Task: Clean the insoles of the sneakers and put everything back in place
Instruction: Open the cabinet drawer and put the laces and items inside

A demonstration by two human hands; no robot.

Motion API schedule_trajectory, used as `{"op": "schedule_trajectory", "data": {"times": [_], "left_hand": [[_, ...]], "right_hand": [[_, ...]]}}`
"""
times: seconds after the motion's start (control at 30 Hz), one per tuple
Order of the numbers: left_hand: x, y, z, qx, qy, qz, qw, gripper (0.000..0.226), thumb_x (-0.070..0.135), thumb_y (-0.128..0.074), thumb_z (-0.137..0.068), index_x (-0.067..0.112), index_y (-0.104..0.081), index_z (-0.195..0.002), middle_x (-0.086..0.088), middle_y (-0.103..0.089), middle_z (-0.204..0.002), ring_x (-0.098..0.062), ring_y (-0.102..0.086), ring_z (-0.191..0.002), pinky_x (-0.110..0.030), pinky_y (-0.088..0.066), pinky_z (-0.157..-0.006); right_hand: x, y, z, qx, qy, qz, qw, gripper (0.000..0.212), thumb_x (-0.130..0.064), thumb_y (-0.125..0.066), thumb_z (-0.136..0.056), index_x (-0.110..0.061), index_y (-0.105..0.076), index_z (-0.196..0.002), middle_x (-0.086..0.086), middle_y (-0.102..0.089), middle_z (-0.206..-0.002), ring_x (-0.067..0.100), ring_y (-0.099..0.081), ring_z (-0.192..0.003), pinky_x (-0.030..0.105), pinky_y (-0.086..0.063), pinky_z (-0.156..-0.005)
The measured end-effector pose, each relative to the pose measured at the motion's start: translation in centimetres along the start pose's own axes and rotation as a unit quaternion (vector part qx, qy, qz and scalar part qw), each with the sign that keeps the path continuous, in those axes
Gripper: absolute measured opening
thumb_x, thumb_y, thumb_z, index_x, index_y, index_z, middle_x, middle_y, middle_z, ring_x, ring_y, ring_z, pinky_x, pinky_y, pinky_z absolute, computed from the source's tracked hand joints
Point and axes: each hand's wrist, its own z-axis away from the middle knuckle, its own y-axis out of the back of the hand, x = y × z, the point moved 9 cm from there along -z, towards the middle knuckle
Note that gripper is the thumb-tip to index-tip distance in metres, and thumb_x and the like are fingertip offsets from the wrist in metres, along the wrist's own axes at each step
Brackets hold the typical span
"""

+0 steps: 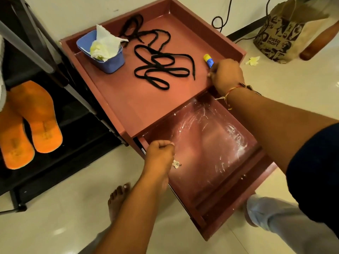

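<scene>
Home; shoe rack; tiled floor

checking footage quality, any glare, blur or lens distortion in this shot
Head view: glare streaks on the plastic-lined floor of the open drawer and a sheen on the floor tiles; wide-angle bending bows the tray top and rack; slight softness on the right hand, left hand and black laces; rack shelves are underexposed.
</scene>
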Motion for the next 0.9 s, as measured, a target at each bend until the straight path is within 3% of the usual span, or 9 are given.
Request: {"op": "schedule_trajectory", "data": {"times": [0.13,0.23,0.4,0.57,0.77,0.9], "left_hand": [[0.4,-0.3,0.7,-0.002,0.0,-0.005,1.0,0.011,0.008,-0.056,-0.099,0.015,-0.061,-0.093,-0.002,-0.059,-0.082,-0.015,-0.055,-0.074,-0.024,-0.048,-0.061],[0.9,-1.0,1.1,-0.006,-0.011,-0.018,1.0,0.021,0.008,-0.055,-0.099,0.017,-0.059,-0.081,-0.003,-0.057,-0.084,-0.015,-0.053,-0.074,-0.017,-0.048,-0.048],[0.8,-2.2,1.0,-0.002,-0.025,-0.057,0.998,0.017,0.014,-0.06,-0.097,0.018,-0.06,-0.08,-0.004,-0.061,-0.084,-0.021,-0.057,-0.083,-0.028,-0.051,-0.069],[0.4,-2.5,0.6,-0.005,-0.028,-0.065,0.998,0.017,0.019,-0.062,-0.097,0.02,-0.059,-0.081,0.0,-0.063,-0.088,-0.018,-0.059,-0.088,-0.037,-0.054,-0.086],[0.2,-2.5,0.2,0.0,-0.028,-0.057,0.998,0.016,0.021,-0.061,-0.098,0.021,-0.059,-0.083,0.001,-0.061,-0.085,-0.017,-0.059,-0.086,-0.034,-0.054,-0.081],[0.3,-2.8,0.1,-0.008,-0.033,-0.051,0.998,0.018,0.021,-0.06,-0.099,0.02,-0.058,-0.081,0.001,-0.057,-0.079,-0.018,-0.055,-0.083,-0.037,-0.053,-0.081]], "right_hand": [[2.9,2.5,7.2,0.036,-0.034,-0.093,0.994,0.01,-0.018,-0.061,-0.091,-0.015,-0.07,-0.096,0.014,-0.07,-0.102,0.036,-0.062,-0.093,0.033,-0.044,-0.075],[5.5,2.6,13.7,0.059,-0.084,-0.16,0.982,0.018,-0.014,-0.067,-0.088,-0.012,-0.06,-0.104,0.012,-0.069,-0.103,0.034,-0.062,-0.09,0.033,-0.044,-0.072],[9.2,-2.6,20.5,-0.034,-0.138,-0.088,0.986,0.021,-0.009,-0.062,-0.089,-0.011,-0.057,-0.11,0.017,-0.068,-0.1,0.04,-0.063,-0.088,0.037,-0.047,-0.068],[12.0,-5.1,19.3,-0.079,-0.171,-0.034,0.982,0.019,-0.005,-0.058,-0.091,-0.003,-0.06,-0.109,0.024,-0.066,-0.103,0.042,-0.061,-0.092,0.04,-0.045,-0.069],[14.0,-6.3,16.8,-0.106,-0.224,-0.021,0.969,0.027,-0.009,-0.063,-0.089,-0.004,-0.059,-0.116,0.021,-0.065,-0.11,0.041,-0.062,-0.101,0.046,-0.054,-0.085],[14.5,-6.9,16.2,-0.131,-0.23,0.014,0.964,0.026,-0.016,-0.063,-0.092,-0.009,-0.058,-0.117,0.019,-0.064,-0.108,0.04,-0.063,-0.097,0.047,-0.056,-0.081]]}}
